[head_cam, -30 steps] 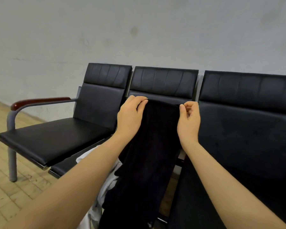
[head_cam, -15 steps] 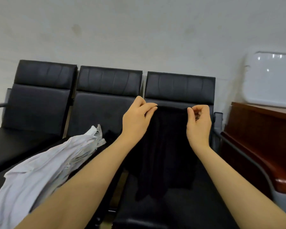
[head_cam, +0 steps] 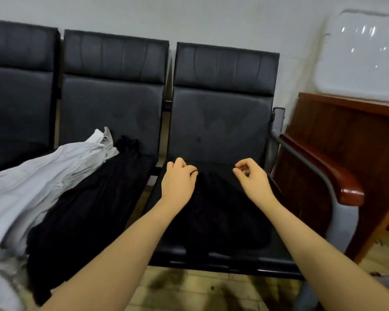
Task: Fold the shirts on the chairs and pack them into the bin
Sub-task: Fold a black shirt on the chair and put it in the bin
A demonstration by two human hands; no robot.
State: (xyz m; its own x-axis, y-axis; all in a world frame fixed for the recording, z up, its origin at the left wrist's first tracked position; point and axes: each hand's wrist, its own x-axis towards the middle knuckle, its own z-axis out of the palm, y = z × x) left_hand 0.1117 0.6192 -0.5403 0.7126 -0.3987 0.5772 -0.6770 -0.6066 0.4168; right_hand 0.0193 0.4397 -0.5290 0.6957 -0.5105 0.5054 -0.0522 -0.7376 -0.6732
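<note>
On the right seat [head_cam: 222, 131], at 5 o'clock: one black shirt [head_cam: 218, 209] lying flat | left hand [head_cam: 179, 179] pinching its top edge | right hand [head_cam: 252, 176] curled (grip unclear) | chairs: 3 | middle seat, 9 o'clock: 1 white shirt [head_cam: 43, 178], 1 black garment [head_cam: 88, 198]
</note>
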